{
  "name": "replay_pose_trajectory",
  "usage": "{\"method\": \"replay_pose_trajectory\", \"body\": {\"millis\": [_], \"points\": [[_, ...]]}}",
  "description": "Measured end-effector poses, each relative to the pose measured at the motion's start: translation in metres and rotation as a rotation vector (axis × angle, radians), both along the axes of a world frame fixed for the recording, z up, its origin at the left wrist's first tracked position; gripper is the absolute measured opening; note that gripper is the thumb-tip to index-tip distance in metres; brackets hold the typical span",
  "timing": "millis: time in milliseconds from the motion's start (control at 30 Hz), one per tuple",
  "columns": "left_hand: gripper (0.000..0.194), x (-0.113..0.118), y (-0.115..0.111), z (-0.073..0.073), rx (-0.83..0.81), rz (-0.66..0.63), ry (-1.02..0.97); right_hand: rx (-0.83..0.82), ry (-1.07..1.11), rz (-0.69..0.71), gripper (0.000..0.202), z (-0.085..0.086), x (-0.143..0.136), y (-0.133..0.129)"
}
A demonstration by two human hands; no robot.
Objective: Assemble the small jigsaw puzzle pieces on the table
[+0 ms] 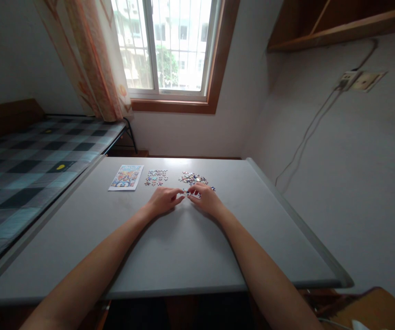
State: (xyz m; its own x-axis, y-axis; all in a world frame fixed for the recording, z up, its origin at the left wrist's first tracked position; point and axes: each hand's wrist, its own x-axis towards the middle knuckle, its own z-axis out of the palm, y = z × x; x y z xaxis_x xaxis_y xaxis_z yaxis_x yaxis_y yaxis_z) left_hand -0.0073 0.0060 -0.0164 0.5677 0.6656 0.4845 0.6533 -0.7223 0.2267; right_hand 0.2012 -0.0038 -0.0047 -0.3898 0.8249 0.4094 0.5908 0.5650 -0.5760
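My left hand (pixel 165 200) and my right hand (pixel 205 199) meet over the table, thumbs and forefingers pinched close together. Between the fingertips are small jigsaw puzzle pieces (pixel 185 193), partly covered by the fingers; how they join cannot be made out. Just beyond my right hand lies a loose pile of jigsaw pieces (pixel 193 177), a few of them spilling out beside the knuckles. Left of the pile, more pieces (pixel 155 177) are spread in rough rows. A printed picture sheet (pixel 126 178) with colourful figures lies flat farther left.
The grey-white table (pixel 180 256) has raised side edges. A bed with a checked cover (pixel 90 146) stands along its left side. Behind are a curtain (pixel 94 59) and a barred window (pixel 180 50). A cable (pixel 298 146) hangs down the right wall from a socket (pixel 347 80).
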Motion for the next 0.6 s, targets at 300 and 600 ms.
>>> {"method": "replay_pose_trajectory", "body": {"millis": [300,600], "points": [[0.024,0.0000,0.0007,-0.0007,0.005,-0.007,0.012,0.009,0.014,0.027,0.006,-0.0016,0.0005,0.0009],[0.022,0.0003,0.0002,0.0001,0.011,-0.011,0.021,0.006,0.004,0.038,0.007,-0.0005,0.0001,0.0005]]}}
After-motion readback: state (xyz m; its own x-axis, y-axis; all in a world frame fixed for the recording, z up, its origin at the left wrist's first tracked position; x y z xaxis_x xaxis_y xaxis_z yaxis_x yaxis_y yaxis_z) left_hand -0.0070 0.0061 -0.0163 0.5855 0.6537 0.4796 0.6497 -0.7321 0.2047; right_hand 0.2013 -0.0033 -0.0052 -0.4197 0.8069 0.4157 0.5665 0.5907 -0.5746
